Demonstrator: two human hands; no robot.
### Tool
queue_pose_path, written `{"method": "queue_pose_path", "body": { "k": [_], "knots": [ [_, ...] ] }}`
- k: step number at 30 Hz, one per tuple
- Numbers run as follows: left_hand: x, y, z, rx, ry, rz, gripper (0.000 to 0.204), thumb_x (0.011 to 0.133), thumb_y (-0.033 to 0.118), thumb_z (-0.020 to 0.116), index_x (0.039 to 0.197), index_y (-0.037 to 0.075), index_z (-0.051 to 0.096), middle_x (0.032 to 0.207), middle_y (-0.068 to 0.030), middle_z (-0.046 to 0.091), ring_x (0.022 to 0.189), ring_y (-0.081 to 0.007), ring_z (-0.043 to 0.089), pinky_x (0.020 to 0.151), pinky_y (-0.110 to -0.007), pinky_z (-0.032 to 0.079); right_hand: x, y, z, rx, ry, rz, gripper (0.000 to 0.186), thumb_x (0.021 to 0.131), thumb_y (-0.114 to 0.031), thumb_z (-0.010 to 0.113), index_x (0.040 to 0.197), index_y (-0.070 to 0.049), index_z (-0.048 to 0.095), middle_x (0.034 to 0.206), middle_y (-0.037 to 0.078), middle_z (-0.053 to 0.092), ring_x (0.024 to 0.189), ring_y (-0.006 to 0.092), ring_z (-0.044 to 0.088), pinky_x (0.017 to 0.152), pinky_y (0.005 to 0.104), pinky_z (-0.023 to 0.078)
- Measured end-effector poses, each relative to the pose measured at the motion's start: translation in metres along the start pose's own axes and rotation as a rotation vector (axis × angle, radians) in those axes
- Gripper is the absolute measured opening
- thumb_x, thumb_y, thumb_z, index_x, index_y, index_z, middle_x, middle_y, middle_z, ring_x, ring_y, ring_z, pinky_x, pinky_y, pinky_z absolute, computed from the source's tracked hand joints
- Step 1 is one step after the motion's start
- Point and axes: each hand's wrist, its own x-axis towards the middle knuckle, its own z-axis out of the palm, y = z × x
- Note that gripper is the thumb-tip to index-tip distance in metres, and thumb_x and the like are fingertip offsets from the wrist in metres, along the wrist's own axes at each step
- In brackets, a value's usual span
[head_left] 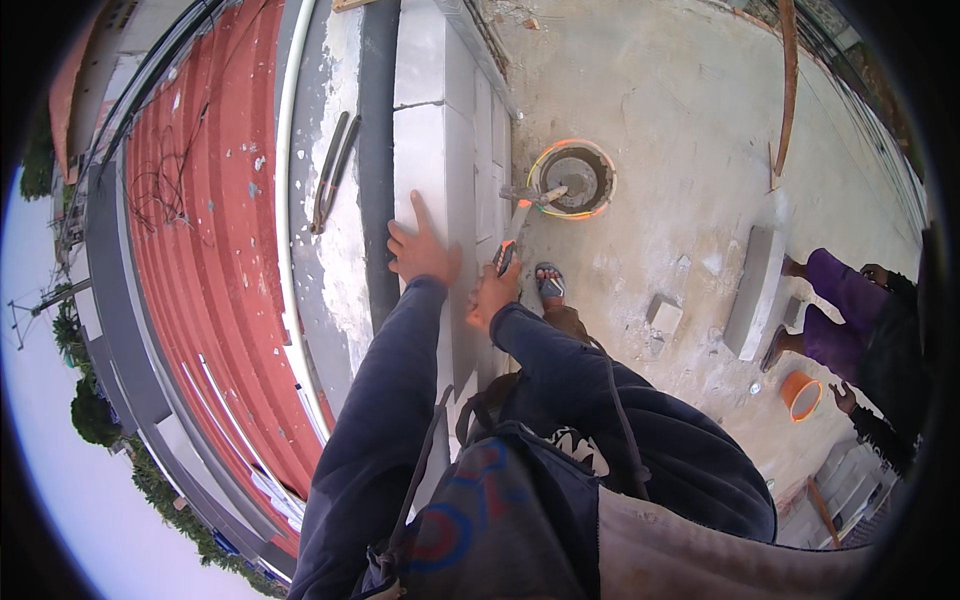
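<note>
the left hand [420,248] lies flat, fingers spread, on the white block wall [425,150]. the right hand [492,295] has its grip clamped on a trowel [517,228], near the mortar bucket [572,178].

The block wall [440,150] is pale grey, built of large smooth blocks, and runs from near to far through the middle of the scene; the left hand [420,250] lies flat on its top. The trowel [515,225] has an orange-and-black handle held in the right hand [492,295], its flat metal blade pointing far, against the wall's right face.
</note>
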Motion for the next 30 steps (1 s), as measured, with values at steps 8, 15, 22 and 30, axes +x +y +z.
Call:
{"method": "queue_pose_path", "body": {
  "k": [8, 15, 22, 30],
  "knots": [
    [0.001, 0.001, 0.004, 0.021, 0.021, -0.002, 0.122, 0.084, 0.04, 0.083, 0.171, 0.036, -0.003, 0.163, -0.0333, 0.023, 0.144, -0.0482, 0.039, 0.108, -0.067, 0.043, -0.021, 0.031, -0.048, 0.166, 0.033, 0.114, 0.041, 0.111, -0.017, 0.045, 0.147, -0.025, 0.029, 0.081, 0.005, 0.05, 0.055, 0.0157, 0.049, 0.05, 0.0379, 0.046],
    [0.003, 0.001, 0.003, 0.025, 0.009, -0.014, 0.122, 0.084, 0.041, 0.083, 0.171, 0.037, -0.003, 0.164, -0.0331, 0.023, 0.145, -0.0474, 0.039, 0.11, -0.067, 0.041, -0.07, 0.042, -0.025, -0.009, -0.082, 0.278, 0.032, 0.111, -0.019, 0.046, 0.138, -0.024, 0.031, 0.084, 0.006, 0.049, 0.057, 0.0175, 0.048, 0.054, 0.0389, 0.047],
    [-0.001, 0.003, 0.006, 0.027, 0.009, -0.021, 0.123, 0.086, 0.041, 0.084, 0.17, 0.04, -0.005, 0.165, -0.0333, 0.022, 0.147, -0.0477, 0.038, 0.112, -0.067, 0.04, -0.085, 0.054, -0.035, 0.086, 0.069, 0.242, 0.027, 0.112, -0.023, 0.046, 0.135, -0.024, 0.033, 0.083, 0.005, 0.049, 0.059, 0.0191, 0.049, 0.055, 0.0404, 0.046],
    [-0.002, -0.001, 0.01, 0.011, 0.01, -0.029, 0.123, 0.086, 0.042, 0.084, 0.17, 0.041, -0.006, 0.165, -0.0337, 0.021, 0.149, -0.0483, 0.036, 0.113, -0.067, 0.04, -0.077, 0.055, -0.067, 0.081, -0.059, 0.276, 0.028, 0.112, -0.023, 0.045, 0.137, -0.023, 0.033, 0.081, 0.005, 0.048, 0.061, 0.0196, 0.049, 0.056, 0.0396, 0.047]
  ]
}}
